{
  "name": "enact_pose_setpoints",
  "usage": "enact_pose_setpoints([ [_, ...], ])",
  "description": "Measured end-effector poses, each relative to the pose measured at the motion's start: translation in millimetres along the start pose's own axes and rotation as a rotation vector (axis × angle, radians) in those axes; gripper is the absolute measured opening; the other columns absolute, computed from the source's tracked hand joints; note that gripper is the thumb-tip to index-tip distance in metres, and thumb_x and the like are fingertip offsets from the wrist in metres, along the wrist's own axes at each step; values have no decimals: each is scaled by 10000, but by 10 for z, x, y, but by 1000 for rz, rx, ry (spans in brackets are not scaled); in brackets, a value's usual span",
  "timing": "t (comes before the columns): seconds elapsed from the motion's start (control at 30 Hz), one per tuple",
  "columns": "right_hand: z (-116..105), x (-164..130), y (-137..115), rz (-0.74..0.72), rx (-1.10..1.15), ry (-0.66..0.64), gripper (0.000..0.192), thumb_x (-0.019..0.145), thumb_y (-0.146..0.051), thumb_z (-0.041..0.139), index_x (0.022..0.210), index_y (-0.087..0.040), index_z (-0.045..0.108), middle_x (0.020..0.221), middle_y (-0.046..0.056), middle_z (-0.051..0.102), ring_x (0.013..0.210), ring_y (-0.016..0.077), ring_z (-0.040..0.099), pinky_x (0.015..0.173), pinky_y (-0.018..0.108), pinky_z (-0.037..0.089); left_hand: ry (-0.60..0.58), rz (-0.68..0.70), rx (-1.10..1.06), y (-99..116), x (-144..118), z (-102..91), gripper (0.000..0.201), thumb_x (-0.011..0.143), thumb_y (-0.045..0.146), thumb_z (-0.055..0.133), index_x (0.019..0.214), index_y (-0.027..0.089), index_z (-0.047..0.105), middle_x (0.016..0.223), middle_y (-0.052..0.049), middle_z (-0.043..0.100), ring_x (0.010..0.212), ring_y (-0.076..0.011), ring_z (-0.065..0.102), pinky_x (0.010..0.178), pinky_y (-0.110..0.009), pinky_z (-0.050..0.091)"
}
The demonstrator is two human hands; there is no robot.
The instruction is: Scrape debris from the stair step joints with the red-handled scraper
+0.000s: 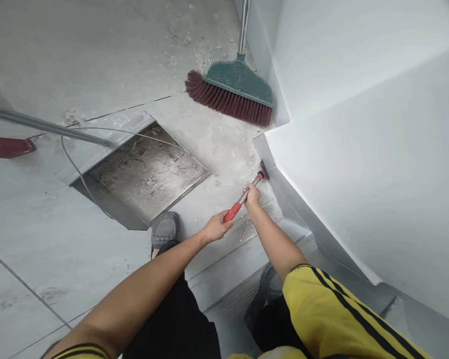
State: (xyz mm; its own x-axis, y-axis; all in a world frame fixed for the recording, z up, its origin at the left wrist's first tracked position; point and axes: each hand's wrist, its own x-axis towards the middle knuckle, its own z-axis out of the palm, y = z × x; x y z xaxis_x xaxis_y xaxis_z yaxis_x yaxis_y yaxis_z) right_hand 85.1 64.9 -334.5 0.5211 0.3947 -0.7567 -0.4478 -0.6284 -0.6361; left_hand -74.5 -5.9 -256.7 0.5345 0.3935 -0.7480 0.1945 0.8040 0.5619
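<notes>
Gripping a scraper (242, 200) on the near side of the broom (239, 82), a person is wrapping the left hand (216, 227) around its red grip and closing the right hand (252, 195) around its shaft. The blade (265, 170) is meeting the gray baseboard (292, 202). Nearer and left of the broom, a metal pan (130, 217) is holding debris (153, 174).

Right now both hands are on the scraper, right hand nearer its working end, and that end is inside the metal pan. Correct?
Not quite. The working end isn't inside the metal pan; the head view shows it by the grey skirting. The rest is right: left hand and right hand on the scraper, the right nearer that end.
</notes>
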Motion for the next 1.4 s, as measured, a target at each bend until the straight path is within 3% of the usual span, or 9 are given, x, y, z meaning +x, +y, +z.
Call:
enact_pose_setpoints([
  [0.17, -10, -16, -32, 29, 4, 30, 92, 663, -158, 489, 651, -182, 400, 417, -77, 408, 334, 62, 387, 333, 165, 359, -13, -11, -29, 68, -8, 27, 396, 778, 359, 533, 1113, 162, 459, 473, 106, 334, 338, -40, 300, 348, -157, 232],
  [0.37, -83, -23, -10, 21, 13, 37, 107, 664, -158, 490, 642, -184, 388, 415, -82, 393, 327, 61, 380, 332, 166, 351, 11, 1, 99, 70, -9, 80, 293, 772, 335, 530, 1004, 163, 479, 495, 95, 368, 342, -47, 330, 356, -169, 248],
  [0.8, -264, -88, -9, 74, 19, 1, 125, 663, -176, 492, 652, -191, 369, 417, -76, 412, 315, 69, 381, 310, 175, 328, 1, 71, 248, 37, -61, 208, 292, 783, 354, 488, 1005, 164, 495, 531, 63, 442, 395, -84, 396, 423, -203, 293],
  [0.93, -263, -109, -5, 74, 18, 30, 123, 668, -154, 482, 642, -188, 367, 402, -83, 381, 321, 63, 379, 327, 165, 349, 27, 37, 254, 45, -81, 209, 275, 777, 347, 492, 976, 157, 501, 523, 65, 427, 395, -81, 379, 423, -202, 280],
  [1.07, -126, -163, -121, 60, 9, -10, 123, 679, -149, 485, 649, -187, 372, 416, -72, 407, 323, 68, 386, 316, 173, 344, 59, 105, 241, 110, -157, 147, 313, 790, 367, 473, 1026, 164, 512, 539, 63, 427, 416, -83, 386, 438, -201, 294],
  [1.17, 114, -164, -269, 16, 14, -52, 116, 713, -180, 498, 680, -187, 387, 439, -70, 419, 329, 69, 396, 316, 175, 348, 137, 186, 248, 257, -165, 44, 347, 772, 351, 510, 1062, 162, 526, 577, 48, 458, 464, -80, 404, 462, -194, 307],
  [1.3, 462, -58, -381, 39, 9, -1, 153, 760, -198, 476, 672, -197, 350, 407, -86, 344, 315, 65, 366, 310, 167, 333, 161, 59, 115, 552, -69, -141, 299, 761, 304, 520, 1015, 149, 540, 501, 64, 403, 382, -69, 349, 397, -195, 262],
  [1.4, 562, -3, -396, 45, 7, 1, 159, 763, -179, 468, 674, -199, 338, 409, -87, 335, 320, 65, 373, 317, 164, 333, 114, 16, -10, 708, -51, -235, 289, 763, 283, 517, 1019, 149, 530, 470, 78, 367, 340, -61, 308, 362, -193, 237],
])
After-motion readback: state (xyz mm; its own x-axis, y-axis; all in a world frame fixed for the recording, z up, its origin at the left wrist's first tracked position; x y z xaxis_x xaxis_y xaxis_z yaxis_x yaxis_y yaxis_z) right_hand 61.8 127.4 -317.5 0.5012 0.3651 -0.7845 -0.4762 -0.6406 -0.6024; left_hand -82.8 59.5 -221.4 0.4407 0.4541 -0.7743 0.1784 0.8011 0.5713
